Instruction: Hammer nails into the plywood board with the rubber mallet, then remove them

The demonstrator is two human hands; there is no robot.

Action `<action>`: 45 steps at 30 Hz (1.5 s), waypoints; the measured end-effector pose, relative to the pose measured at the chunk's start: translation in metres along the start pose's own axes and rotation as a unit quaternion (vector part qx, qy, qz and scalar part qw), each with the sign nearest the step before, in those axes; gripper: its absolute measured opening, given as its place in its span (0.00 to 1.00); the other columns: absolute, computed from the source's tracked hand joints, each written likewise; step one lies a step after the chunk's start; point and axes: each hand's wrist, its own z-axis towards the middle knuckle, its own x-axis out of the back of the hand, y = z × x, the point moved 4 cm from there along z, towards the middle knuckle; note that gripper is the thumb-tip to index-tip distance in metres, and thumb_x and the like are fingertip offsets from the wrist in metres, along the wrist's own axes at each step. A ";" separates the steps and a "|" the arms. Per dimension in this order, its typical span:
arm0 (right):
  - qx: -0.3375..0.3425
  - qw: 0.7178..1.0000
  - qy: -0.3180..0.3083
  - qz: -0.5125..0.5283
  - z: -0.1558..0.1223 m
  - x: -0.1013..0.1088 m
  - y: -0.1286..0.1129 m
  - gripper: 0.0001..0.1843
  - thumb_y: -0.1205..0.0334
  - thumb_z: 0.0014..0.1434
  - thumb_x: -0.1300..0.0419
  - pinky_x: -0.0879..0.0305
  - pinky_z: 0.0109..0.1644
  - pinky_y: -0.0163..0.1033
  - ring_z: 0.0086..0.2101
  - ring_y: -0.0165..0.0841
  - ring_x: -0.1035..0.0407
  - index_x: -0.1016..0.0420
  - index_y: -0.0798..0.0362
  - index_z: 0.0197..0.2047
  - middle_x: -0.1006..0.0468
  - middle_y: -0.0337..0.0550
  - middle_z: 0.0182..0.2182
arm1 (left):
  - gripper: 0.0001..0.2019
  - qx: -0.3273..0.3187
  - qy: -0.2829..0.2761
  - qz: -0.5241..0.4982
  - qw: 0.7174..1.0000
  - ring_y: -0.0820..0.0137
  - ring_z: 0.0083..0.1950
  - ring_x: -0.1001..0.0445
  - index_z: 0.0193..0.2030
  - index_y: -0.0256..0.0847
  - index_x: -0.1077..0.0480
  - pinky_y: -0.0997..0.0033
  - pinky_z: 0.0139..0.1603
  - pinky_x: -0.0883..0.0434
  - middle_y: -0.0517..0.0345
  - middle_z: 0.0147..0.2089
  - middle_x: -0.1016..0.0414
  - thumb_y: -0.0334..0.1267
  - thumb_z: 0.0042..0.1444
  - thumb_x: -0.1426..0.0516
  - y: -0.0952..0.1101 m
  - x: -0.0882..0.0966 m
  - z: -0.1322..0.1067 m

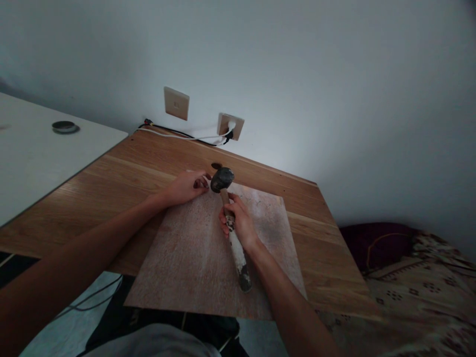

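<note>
In the head view, my right hand (241,220) is wrapped round the upper handle of a mallet (236,250). Its dark, rounded head points toward the wall, and the worn white handle slants down toward me. Just left of the mallet head, my left hand (190,186) rests at the far edge of a reddish-brown, scuffed board (193,263). The thumb and fingers of that hand are curled together in a pinch. Anything between its fingertips is too small or hidden to make out. Beneath both hands, the board lies flat, its near edge overhanging the table.
The wooden table (320,253) stands against a wall and has a dark cable hole (216,165). White and black cables run to a wall socket (238,126). A white tabletop (33,153) on the left holds a small round tin (64,127). Patterned bedding (424,287) lies at right.
</note>
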 end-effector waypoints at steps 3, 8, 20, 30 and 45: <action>0.010 1.000 -0.021 0.010 0.000 -0.008 -0.002 0.24 0.53 0.56 0.43 0.48 0.15 0.34 0.13 0.28 0.42 0.38 0.48 0.55 0.31 0.26 0.19 | 0.15 0.006 0.007 0.020 1.000 0.66 0.39 0.20 0.52 0.39 0.26 0.71 0.41 0.28 0.55 0.42 0.16 0.36 0.58 0.39 0.001 0.002 0.001; 0.021 0.999 -0.040 0.008 0.002 -0.017 0.000 0.25 0.50 0.58 0.41 0.48 0.16 0.34 0.14 0.27 0.41 0.38 0.47 0.56 0.30 0.27 0.24 | 0.14 0.009 0.012 0.048 0.999 0.64 0.39 0.21 0.50 0.37 0.25 0.70 0.41 0.29 0.53 0.40 0.18 0.34 0.56 0.39 0.001 0.002 0.002; 0.015 0.998 -0.056 0.037 0.004 -0.015 0.006 0.22 0.50 0.59 0.39 0.50 0.16 0.34 0.13 0.26 0.41 0.36 0.48 0.54 0.30 0.26 0.23 | 0.18 0.025 0.008 0.050 0.998 0.63 0.38 0.22 0.51 0.37 0.26 0.69 0.40 0.29 0.54 0.39 0.19 0.34 0.53 0.41 0.002 0.001 0.001; 0.014 0.998 -0.048 0.042 0.003 -0.014 0.008 0.23 0.49 0.59 0.37 0.49 0.15 0.34 0.13 0.26 0.41 0.34 0.46 0.55 0.29 0.26 0.22 | 0.21 0.025 0.003 0.062 0.998 0.63 0.39 0.21 0.55 0.36 0.26 0.68 0.42 0.28 0.54 0.40 0.19 0.32 0.53 0.43 0.003 0.004 0.001; 0.162 0.980 0.055 0.101 -0.015 -0.001 -0.032 0.19 0.51 0.61 0.34 0.46 0.18 0.33 0.14 0.26 0.40 0.31 0.45 0.52 0.27 0.26 0.22 | 0.18 0.007 0.000 0.004 1.000 0.66 0.40 0.20 0.56 0.40 0.27 0.66 0.46 0.25 0.54 0.44 0.17 0.34 0.58 0.40 -0.005 -0.002 0.001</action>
